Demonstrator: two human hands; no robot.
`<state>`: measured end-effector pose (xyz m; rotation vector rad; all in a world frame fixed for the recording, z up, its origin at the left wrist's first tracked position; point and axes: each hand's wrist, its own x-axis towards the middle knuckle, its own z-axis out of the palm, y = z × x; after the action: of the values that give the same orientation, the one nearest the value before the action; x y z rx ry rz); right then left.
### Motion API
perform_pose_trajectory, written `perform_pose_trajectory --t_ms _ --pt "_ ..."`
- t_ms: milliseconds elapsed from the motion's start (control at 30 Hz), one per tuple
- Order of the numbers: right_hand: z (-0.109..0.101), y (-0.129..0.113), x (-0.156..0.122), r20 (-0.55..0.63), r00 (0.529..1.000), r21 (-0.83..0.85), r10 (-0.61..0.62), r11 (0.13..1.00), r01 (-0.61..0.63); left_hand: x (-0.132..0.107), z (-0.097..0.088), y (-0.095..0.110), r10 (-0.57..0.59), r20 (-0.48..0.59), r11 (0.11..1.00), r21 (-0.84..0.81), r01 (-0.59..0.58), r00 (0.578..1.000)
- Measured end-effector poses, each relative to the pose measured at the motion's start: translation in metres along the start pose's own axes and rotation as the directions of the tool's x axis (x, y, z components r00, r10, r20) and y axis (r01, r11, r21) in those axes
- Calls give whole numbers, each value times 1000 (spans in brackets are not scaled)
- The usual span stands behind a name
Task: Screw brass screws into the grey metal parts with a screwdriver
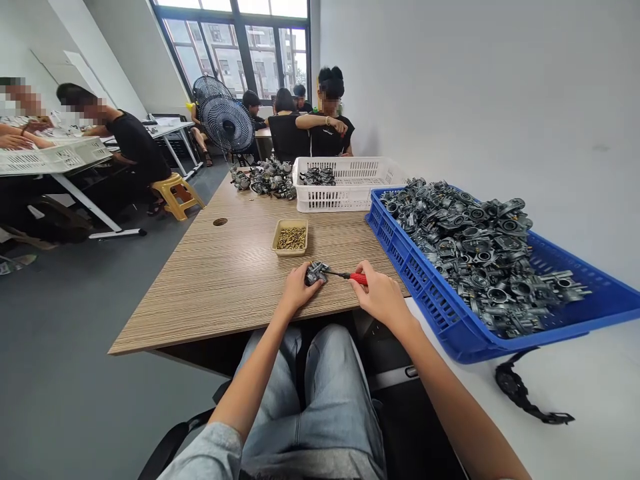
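Observation:
My left hand [299,288] grips a small metal carburetor [315,273] just above the wood-grain table [200,307], near its front edge. My right hand [381,294] holds a red-handled screwdriver [359,279], whose thin shaft reaches across to the carburetor. The hand hides part of the handle. A small tan tray of brass screws [291,237] stands a little beyond both hands.
To my right, a blue plastic crate [430,300] heaped with several carburetors [480,253] overhangs a white table [560,380]. A white slotted basket [345,195] and a loose carburetor pile [265,180] sit ahead. Co-workers and a black fan [226,123] are farther off.

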<state>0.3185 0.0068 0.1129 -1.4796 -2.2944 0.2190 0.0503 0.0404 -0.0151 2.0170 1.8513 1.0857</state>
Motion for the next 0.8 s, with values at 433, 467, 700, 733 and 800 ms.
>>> perform_pose_trajectory --t_ms 433,467,700,733,800 --pt "26 45 18 -197 960 257 197 956 -143 -2 6 -9 65 50 998 18 -66 997" --pt "31 50 20 -184 964 287 192 948 -134 -3 6 -9 70 60 997 24 -71 996" --pt "50 77 36 5 973 638 231 748 -181 -2 3 -10 65 120 998 15 -68 991" --pt "50 79 36 47 968 677 247 705 -212 -2 3 -9 68 132 997 14 -70 989" --pt "50 81 37 110 957 735 269 626 -260 -2 1 -9 77 146 997 10 -80 986"
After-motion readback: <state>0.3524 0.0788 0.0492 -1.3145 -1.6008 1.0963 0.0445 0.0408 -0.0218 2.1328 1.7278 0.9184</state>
